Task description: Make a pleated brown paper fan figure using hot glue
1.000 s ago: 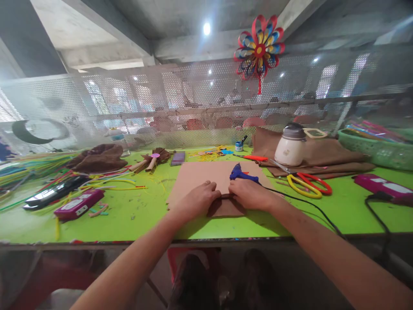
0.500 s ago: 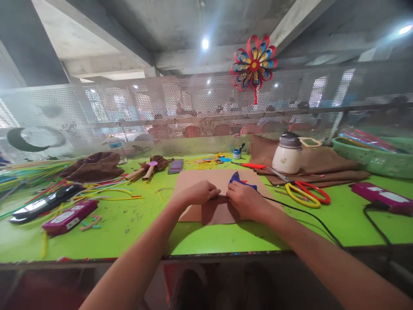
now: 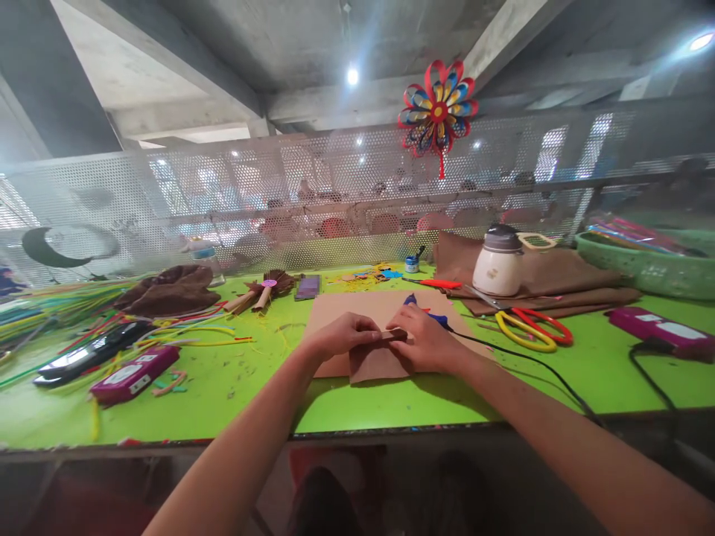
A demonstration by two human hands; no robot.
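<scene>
A brown paper piece [image 3: 380,362] lies over a tan board [image 3: 335,305], its upper edge folded into a narrow strip. My left hand [image 3: 347,333] pinches the left end of that fold. At the fold's right end, my right hand [image 3: 423,339] has its fingers closed on the same paper. Just behind my right hand, a blue glue gun [image 3: 437,320] rests on the board, partly covered by the hand, with a black cable running right.
Right of the board are yellow-and-red scissors [image 3: 528,330], a cream bottle [image 3: 497,264], brown cloth [image 3: 564,275] and a green basket [image 3: 642,264]. Purple power strips lie at left [image 3: 134,374] and right [image 3: 659,333]. Brown paper flowers [image 3: 265,289] sit behind left.
Both hands have come closer together on the paper, and its edge now shows a fold between them. My right hand has moved off the glue gun's side slightly. The view has shifted a little.
</scene>
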